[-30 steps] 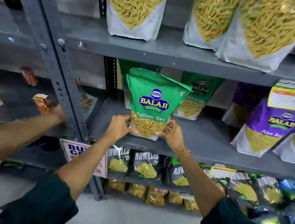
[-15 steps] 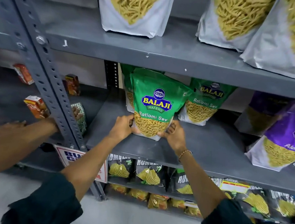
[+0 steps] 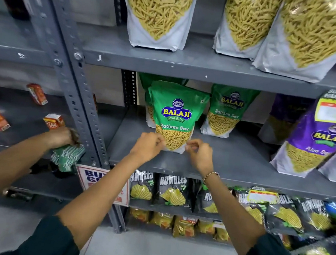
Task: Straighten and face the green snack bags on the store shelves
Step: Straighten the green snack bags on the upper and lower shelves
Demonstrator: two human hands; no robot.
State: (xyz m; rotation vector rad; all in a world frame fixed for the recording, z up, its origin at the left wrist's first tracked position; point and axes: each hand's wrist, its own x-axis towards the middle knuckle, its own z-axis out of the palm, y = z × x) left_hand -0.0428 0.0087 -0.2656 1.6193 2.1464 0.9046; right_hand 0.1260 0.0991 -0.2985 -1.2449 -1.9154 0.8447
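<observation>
A green Balaji Ratlami Sev bag [image 3: 176, 116] stands upright, label facing me, on the grey middle shelf [image 3: 231, 158]. My left hand [image 3: 147, 146] pinches its lower left corner and my right hand [image 3: 199, 153] its lower right corner, fingers curled. Another green bag [image 3: 146, 81] stands close behind it, mostly hidden. A second faced green bag [image 3: 227, 112] stands further back to the right, apart from my hands.
Another person's arm reaches in from the left, its hand [image 3: 62, 137] on a green striped packet [image 3: 68, 155]. A grey upright post [image 3: 76, 84] stands left of the shelf. Purple Balaji bags [image 3: 318, 143] stand at right, white sev bags [image 3: 157, 16] above, black Rumbles packets [image 3: 172, 190] below.
My hands slid from the bag's sides down to its bottom corners, and the bag stands straighter and further back. The other person's hand has taken a green striped packet.
</observation>
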